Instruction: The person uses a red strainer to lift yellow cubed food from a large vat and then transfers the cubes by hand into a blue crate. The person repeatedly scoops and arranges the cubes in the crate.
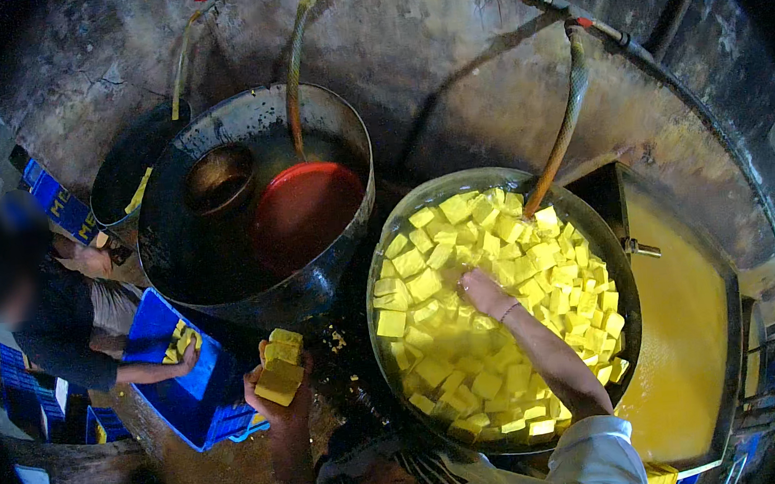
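A large round metal vat (633,332) holds many yellow tofu blocks (548,252) in cloudy yellowish water. My right hand (480,291) reaches into it near the middle. Its fingers dip among the blocks and are hidden, so their grip does not show. Left of the vat, my left hand (290,412) is raised with its fingers wrapped round a small stack of yellow tofu blocks (280,381). Close by that hand stands a blue crate (202,411) with a few yellow blocks in it. A co-worker's hand (187,360) touches those blocks.
A second metal vat (368,166) at the back holds dark water, a red basin (308,216) and a brown bowl (219,178). On the right is a rectangular tank (676,328) of yellow liquid. A hose (565,128) hangs into the tofu vat. The co-worker (61,313) bends at the left.
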Action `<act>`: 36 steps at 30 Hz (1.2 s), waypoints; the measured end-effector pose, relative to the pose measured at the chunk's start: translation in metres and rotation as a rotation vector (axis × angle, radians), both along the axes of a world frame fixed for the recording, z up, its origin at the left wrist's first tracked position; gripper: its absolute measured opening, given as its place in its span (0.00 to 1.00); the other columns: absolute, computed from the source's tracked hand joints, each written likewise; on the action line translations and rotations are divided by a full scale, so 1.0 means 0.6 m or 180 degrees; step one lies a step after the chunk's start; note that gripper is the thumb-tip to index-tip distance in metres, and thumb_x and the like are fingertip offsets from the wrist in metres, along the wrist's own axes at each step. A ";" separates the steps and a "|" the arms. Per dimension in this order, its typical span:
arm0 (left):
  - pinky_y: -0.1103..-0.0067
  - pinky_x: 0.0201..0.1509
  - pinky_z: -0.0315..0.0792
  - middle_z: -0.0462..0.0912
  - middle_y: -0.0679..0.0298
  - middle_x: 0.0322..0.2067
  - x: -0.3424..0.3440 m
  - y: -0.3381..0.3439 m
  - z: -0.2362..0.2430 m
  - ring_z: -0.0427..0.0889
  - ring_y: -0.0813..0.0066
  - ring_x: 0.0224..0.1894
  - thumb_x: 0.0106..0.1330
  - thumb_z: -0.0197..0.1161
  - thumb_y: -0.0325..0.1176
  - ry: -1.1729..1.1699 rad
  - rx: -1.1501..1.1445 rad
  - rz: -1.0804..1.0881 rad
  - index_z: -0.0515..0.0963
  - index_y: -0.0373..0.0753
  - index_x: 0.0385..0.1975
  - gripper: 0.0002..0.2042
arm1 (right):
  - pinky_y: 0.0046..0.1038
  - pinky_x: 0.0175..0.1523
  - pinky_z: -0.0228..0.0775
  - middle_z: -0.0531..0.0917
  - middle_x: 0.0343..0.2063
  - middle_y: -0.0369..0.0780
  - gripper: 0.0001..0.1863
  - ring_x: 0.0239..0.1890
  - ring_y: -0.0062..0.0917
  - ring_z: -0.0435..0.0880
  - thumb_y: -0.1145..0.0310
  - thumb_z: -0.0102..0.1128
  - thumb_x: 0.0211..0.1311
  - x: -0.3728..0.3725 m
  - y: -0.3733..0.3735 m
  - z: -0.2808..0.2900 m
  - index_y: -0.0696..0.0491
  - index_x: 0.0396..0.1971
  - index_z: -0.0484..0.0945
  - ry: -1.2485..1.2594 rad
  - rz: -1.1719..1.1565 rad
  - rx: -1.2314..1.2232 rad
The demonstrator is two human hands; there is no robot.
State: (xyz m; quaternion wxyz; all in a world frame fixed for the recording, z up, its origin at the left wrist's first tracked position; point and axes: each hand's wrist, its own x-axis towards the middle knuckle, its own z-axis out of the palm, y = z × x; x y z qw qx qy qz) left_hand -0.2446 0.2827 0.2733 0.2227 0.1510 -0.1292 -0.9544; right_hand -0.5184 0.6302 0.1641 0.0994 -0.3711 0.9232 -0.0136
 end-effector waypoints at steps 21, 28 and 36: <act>0.58 0.56 0.67 0.75 0.56 0.49 -0.003 0.005 0.013 0.72 0.55 0.53 0.53 0.54 0.41 0.0000 0.0281 -0.0191 0.73 0.40 0.47 0.22 | 0.21 0.38 0.70 0.77 0.27 0.32 0.23 0.33 0.19 0.77 0.73 0.73 0.42 0.029 -0.094 0.119 0.55 0.42 0.75 -0.3675 -0.0749 -0.3214; 0.60 0.53 0.70 0.76 0.54 0.49 0.000 -0.011 -0.028 0.75 0.56 0.50 0.54 0.51 0.41 0.0147 0.0404 -0.0098 0.71 0.37 0.51 0.24 | 0.16 0.37 0.69 0.81 0.31 0.33 0.18 0.33 0.13 0.77 0.76 0.70 0.46 0.168 -0.252 0.344 0.58 0.41 0.80 -0.3300 -0.0281 -0.2543; 0.65 0.58 0.67 0.76 0.55 0.49 0.018 -0.045 -0.062 0.75 0.58 0.51 0.58 0.45 0.45 -0.0155 0.0743 0.0416 0.72 0.39 0.51 0.24 | 0.21 0.42 0.69 0.81 0.31 0.39 0.16 0.35 0.16 0.77 0.68 0.69 0.48 0.302 -0.495 0.294 0.58 0.36 0.79 -0.2337 0.1069 -0.2228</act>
